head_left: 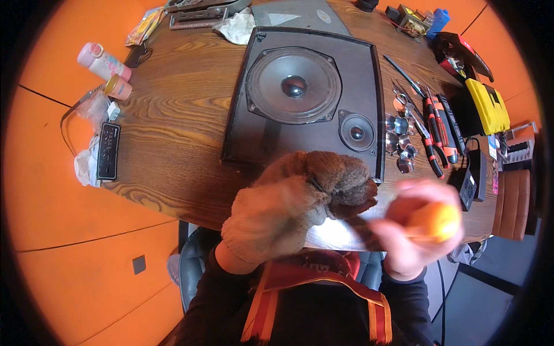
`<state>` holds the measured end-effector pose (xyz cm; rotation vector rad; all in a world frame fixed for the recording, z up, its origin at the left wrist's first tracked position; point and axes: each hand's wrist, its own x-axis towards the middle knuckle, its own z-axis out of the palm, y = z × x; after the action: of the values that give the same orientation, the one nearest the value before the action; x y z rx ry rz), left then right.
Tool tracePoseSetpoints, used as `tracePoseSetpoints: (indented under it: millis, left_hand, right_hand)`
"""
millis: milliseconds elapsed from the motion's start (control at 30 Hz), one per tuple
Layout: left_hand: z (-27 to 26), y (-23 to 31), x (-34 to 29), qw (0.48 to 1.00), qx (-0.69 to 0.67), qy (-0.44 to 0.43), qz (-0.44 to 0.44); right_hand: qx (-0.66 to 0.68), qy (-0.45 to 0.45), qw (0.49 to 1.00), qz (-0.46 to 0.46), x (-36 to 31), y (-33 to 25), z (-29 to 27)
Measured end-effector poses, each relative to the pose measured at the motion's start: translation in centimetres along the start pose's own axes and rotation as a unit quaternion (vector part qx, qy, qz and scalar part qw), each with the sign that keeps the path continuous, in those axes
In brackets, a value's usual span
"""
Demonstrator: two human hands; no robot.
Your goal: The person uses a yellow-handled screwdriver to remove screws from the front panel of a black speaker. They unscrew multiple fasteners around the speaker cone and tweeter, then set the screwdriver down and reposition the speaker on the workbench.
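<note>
My left hand (271, 216) is covered by a brown fuzzy mitt or cloth (340, 181), bunched at its far end, so its fingers are hidden. It sits just in front of the near edge of a black speaker cabinet (271, 138), overlapping it in view. To the right, my right hand (404, 230) is closed around an orange-yellow, round-ended object (435, 222); motion blur hides what kind it is. The speaker lies face up on the wooden table, with a large cone (294, 86) and a small cone (356, 132) in its front.
Right of the speaker lie several shiny metal cups (398, 138) and red-black hand tools (433, 127). A yellow case (487, 106) stands beyond them. At the left are a pink-white bottle (104, 60), a small jar (118, 86) and a black device (108, 151). A white cloth (236, 27) lies behind.
</note>
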<state>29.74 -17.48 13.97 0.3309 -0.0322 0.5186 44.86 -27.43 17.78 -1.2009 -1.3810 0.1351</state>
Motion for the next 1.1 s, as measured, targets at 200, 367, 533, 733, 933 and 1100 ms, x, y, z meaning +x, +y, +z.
tracePoseSetpoints:
  millis: [200,367,533,733,933,1100]
  left_hand:
    - [0.3,0.4,-0.5,0.997,0.037,0.062,-0.032]
    - [0.1,0.4,-0.9,0.989,0.101,0.105,0.013]
    - [0.3,0.3,-0.8,0.941,0.303,0.139,0.051]
    - [0.1,0.0,-1.2,0.896,0.424,0.071,0.111]
    - [-0.7,0.2,-1.2,0.929,0.356,0.039,0.089]
    - [-1.1,0.4,-1.7,0.902,0.402,0.073,0.141]
  right_hand:
    - [-0.116,-0.072,0.991,-0.013,0.8,0.1,1.6]
    - [-0.105,-0.035,0.993,0.032,0.5,0.9,2.6]
    - [-0.06,-0.042,0.995,0.062,-0.3,2.4,2.7]
    - [-0.176,0.044,0.977,0.111,0.4,4.8,-1.2]
    - [-0.347,0.004,0.888,0.304,1.7,13.4,-6.3]
    - [-0.324,0.02,0.885,0.333,1.2,15.3,-8.4]
